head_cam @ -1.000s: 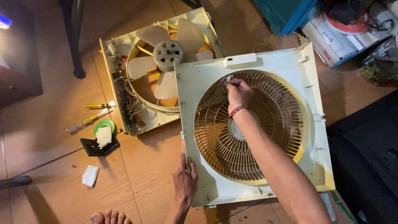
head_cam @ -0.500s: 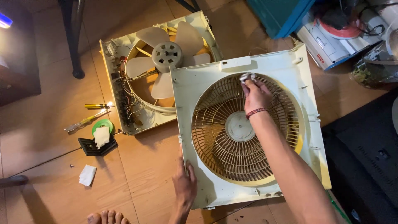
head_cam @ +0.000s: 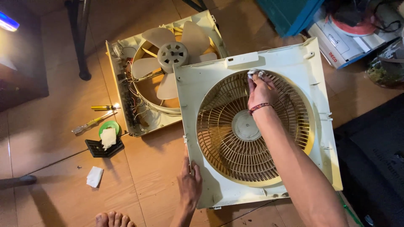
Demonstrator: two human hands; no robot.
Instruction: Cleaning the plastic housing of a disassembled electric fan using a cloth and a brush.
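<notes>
The cream plastic box-fan front cover [head_cam: 256, 126], with its round yellowed grille, lies flat on the tan tiled floor [head_cam: 50, 122], overlapping the opened fan housing [head_cam: 155, 80] behind it — that shell holds pale blades, a grey hub and loose wiring along its left wall. The right hand [head_cam: 261, 92] presses a small white cloth wad [head_cam: 254, 73] against the grille's upper rim, fingers curled around it, while the left hand [head_cam: 190, 183] lies open and flat on the cover's lower left edge. Left of the housing — two yellow-handled screwdrivers [head_cam: 94, 115], a small black tray [head_cam: 104, 147] holding a green lid and white paper, and a folded white tissue [head_cam: 94, 176].
</notes>
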